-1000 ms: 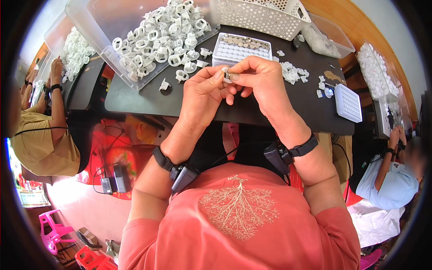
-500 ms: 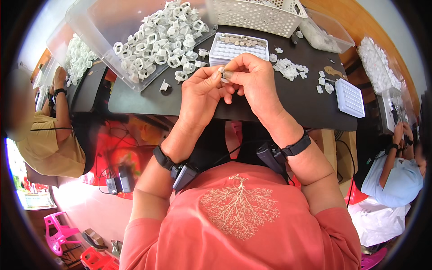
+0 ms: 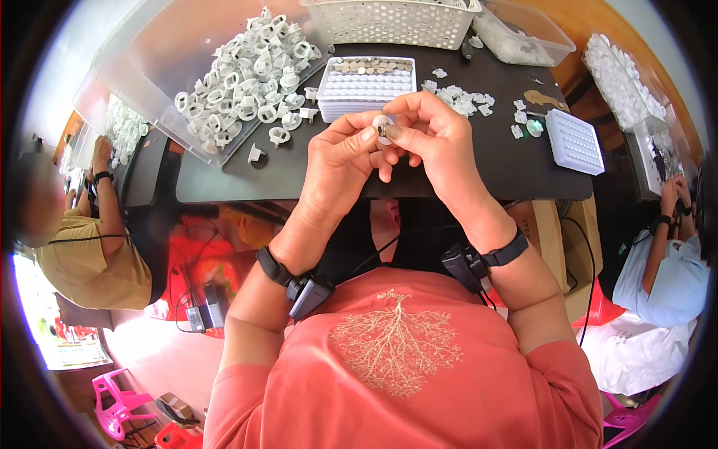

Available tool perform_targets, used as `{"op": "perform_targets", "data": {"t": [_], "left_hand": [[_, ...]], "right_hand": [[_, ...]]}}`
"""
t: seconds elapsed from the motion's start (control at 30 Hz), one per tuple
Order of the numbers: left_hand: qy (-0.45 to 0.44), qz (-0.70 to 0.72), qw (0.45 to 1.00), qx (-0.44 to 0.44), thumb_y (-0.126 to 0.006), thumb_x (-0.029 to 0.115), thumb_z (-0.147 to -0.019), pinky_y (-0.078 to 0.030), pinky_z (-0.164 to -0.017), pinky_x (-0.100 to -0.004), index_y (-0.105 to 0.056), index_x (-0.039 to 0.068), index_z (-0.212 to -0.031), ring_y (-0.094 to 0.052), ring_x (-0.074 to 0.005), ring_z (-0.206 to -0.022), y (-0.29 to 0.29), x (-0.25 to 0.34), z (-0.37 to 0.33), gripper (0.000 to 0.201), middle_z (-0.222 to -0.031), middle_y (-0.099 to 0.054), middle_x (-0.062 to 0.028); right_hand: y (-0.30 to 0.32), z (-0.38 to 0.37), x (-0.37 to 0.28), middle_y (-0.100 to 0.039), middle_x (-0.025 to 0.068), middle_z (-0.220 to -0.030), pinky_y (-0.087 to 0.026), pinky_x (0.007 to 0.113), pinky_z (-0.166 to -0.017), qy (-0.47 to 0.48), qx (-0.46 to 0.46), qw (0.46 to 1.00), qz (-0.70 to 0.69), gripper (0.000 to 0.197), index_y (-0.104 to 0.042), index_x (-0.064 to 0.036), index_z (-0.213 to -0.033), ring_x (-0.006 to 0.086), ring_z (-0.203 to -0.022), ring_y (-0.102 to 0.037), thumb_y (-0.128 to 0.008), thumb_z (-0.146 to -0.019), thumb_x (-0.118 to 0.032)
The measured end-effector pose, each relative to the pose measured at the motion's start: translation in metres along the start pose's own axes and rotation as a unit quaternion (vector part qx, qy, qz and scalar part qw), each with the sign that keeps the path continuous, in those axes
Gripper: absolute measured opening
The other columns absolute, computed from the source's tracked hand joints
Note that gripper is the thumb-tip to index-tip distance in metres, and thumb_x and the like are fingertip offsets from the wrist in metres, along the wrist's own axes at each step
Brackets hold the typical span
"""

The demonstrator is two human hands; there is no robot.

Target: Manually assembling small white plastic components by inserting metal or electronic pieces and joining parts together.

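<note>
My left hand (image 3: pixel 336 161) and my right hand (image 3: pixel 435 142) meet over the table's front edge, thumbs and fingertips closed on a small round white plastic part (image 3: pixel 383 121). Its face shows a dark slot or clip in the middle, partly covered by my thumbs. My right thumb also presses near a small greyish piece, too hidden to name. Just beyond my hands is a stack of white trays (image 3: pixel 366 96) with round silver coin cells (image 3: pixel 370 67) on the top one. Left of the stack, white ring-shaped plastic housings (image 3: pixel 254 82) lie heaped in a clear bin.
A white perforated basket (image 3: pixel 396 22) and a clear tub (image 3: pixel 516 37) stand at the back. Small white pieces (image 3: pixel 464 99) lie right of the stack; one round piece (image 3: pixel 534 127) glows greenish. A pale blue tray (image 3: pixel 574 142) sits farther right. Other people work at both sides.
The white part now shows more of its round face between my fingers. The view has shifted slightly. The round piece on the right now glows greenish.
</note>
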State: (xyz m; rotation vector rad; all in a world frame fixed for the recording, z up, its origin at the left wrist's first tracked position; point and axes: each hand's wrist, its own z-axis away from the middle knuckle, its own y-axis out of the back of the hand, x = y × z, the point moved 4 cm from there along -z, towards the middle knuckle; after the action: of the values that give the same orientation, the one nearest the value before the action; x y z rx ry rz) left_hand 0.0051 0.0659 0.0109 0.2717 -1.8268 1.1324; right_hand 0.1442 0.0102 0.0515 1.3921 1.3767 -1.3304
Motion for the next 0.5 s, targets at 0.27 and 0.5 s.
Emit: {"op": "perform_targets", "data": {"t": [0.27, 0.5], "left_hand": [[-0.041, -0.043, 0.998, 0.009, -0.065, 0.004, -0.094, -0.058, -0.058, -0.0318, -0.061, -0.008, -0.124, -0.069, -0.0206, -0.080, -0.013, -0.004, 0.001, 0.033, -0.100, -0.069, -0.0154], [-0.082, -0.109, 0.990, 0.032, -0.065, 0.001, -0.093, -0.056, -0.058, -0.0304, -0.063, -0.008, -0.121, -0.068, -0.0189, -0.080, -0.013, -0.006, 0.004, 0.029, -0.099, -0.069, -0.0140]], "right_hand": [[0.009, 0.007, 0.002, -0.066, 0.0035, -0.083, -0.050, 0.024, -0.060, 0.151, 0.003, 0.980, 0.130, 0.009, -0.062, -0.0008, -0.103, 0.0068, -0.067, -0.060, -0.064, -0.094, 0.000], [0.005, 0.006, 0.010, -0.064, 0.0034, -0.080, -0.050, 0.024, -0.059, 0.206, 0.011, 0.971, 0.119, 0.006, -0.059, -0.0009, -0.099, 0.0071, -0.068, -0.059, -0.060, -0.095, 0.004]]}}
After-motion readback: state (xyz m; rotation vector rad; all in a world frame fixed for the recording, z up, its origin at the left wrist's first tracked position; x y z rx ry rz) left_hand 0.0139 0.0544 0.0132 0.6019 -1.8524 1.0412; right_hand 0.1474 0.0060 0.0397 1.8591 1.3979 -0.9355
